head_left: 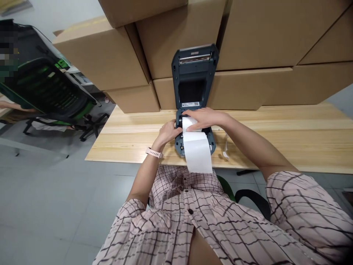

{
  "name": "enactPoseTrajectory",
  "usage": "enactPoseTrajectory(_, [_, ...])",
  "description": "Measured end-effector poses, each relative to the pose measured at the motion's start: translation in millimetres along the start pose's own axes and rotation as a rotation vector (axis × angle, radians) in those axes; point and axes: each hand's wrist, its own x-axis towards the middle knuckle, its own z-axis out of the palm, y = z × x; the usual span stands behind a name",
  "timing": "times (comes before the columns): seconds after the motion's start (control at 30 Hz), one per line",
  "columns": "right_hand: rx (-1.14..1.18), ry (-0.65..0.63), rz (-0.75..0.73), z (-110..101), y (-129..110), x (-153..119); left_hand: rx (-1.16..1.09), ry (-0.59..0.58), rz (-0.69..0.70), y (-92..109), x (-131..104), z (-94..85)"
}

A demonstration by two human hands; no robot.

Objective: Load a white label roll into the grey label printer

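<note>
Matt dark plastic label printer [177, 144]; smooth white paper roll [190, 122]; smooth wood-grained table [275, 136]; matt brown cardboard boxes [104, 59].

room over tabletop [275, 134] either side, boxes [253, 33] behind

Right hand [202, 119] on paper roll [188, 123].

I list: printer [193, 79] on tabletop [275, 141], near front edge; paper roll [187, 123] inside, its strip [197, 151] overhanging that edge; scrap [225, 154], right of printer; boxes [184, 40], along back edge; chair [51, 88], beyond left edge.
</note>
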Motion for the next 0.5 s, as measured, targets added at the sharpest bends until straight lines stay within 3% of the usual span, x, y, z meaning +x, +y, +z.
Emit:
enactPoseTrajectory(0.17, [0.038, -0.028, 0.011, 12.1, 8.3, 22.5, 0.016, -0.017, 0.040, -2.2, 1.9, 0.9])
enactPoseTrajectory(0.27, [0.203, 0.039, -0.105, 8.2, 15.1, 17.1, -0.008, -0.012, 0.021, -3.5, 2.9, 1.8])
enactPoseTrajectory(0.4, [0.651, 0.120, -0.266, -17.5, 26.9, -24.7, -0.089, 0.013, 0.037, -5.5, 1.1, 4.4])
enactPoseTrajectory(0.5, [0.897, 0.336, -0.212, -38.4, 37.7, -69.5, -0.140, 0.028, 0.031, -7.0, -0.5, 6.3])
